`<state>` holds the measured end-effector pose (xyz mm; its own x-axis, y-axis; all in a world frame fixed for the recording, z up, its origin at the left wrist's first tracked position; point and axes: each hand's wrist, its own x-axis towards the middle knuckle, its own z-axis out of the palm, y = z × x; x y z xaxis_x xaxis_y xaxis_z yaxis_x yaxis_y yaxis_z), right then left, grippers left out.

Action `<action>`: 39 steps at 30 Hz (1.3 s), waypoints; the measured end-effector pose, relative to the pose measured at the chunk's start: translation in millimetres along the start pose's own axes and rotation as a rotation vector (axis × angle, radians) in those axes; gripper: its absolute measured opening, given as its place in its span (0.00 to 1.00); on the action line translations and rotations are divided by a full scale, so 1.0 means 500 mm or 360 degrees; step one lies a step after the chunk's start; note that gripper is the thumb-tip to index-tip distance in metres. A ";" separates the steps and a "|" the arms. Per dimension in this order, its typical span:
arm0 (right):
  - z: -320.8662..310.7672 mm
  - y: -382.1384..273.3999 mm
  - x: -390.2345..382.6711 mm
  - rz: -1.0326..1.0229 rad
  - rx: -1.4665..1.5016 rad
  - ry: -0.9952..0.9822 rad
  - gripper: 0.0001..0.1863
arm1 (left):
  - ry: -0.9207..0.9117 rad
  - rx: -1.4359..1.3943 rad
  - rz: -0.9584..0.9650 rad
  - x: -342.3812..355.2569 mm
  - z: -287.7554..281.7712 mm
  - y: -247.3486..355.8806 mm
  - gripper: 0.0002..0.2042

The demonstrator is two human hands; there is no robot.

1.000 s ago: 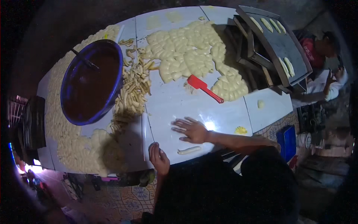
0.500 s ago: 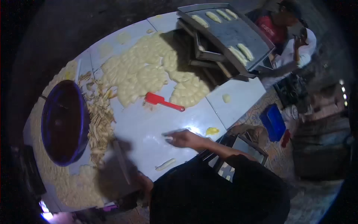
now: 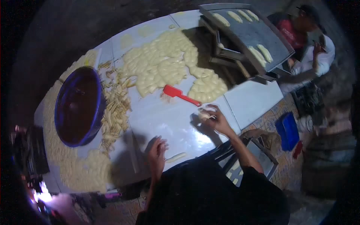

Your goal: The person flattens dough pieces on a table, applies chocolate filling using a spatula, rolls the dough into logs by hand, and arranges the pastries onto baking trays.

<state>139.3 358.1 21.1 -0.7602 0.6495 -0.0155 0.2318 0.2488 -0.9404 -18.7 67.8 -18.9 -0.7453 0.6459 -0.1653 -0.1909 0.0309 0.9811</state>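
Note:
A small pale dough piece (image 3: 205, 115) is gripped in the curved fingers of my right hand (image 3: 215, 120), just over the white worktop (image 3: 168, 127). Below and to its left, my left hand (image 3: 158, 152) has loosely bent, parted fingers with nothing visible in them, beside a thin dough roll (image 3: 175, 157) near the front edge. Beyond my right hand lies a red scraper (image 3: 173, 91), next to spread clusters of dough pieces (image 3: 153, 65).
A blue basin (image 3: 99, 108) of brown mixture stands left, beside banana pieces (image 3: 114, 118). Stacked metal trays (image 3: 245, 32) with dough rolls occupy the back right. Two co-workers (image 3: 318, 56) are beyond them. Another tray (image 3: 262, 161) and a blue crate (image 3: 288, 131) sit lower right.
My right hand has risen from lying spread on the worktop and now grips a dough piece; the small piece on the right tile is gone from there. My left hand has moved slightly.

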 end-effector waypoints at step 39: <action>0.236 -0.065 -0.003 -0.1035 -0.0718 -0.0723 0.29 | 0.0090 0.1835 0.0934 -0.017 -0.099 0.057 0.16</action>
<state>61.2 264.0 11.8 -0.9676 -0.0388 0.2493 -0.1836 0.7863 -0.5899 -49.3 25.3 5.5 -0.5608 0.7547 0.3405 0.8081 0.4095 0.4234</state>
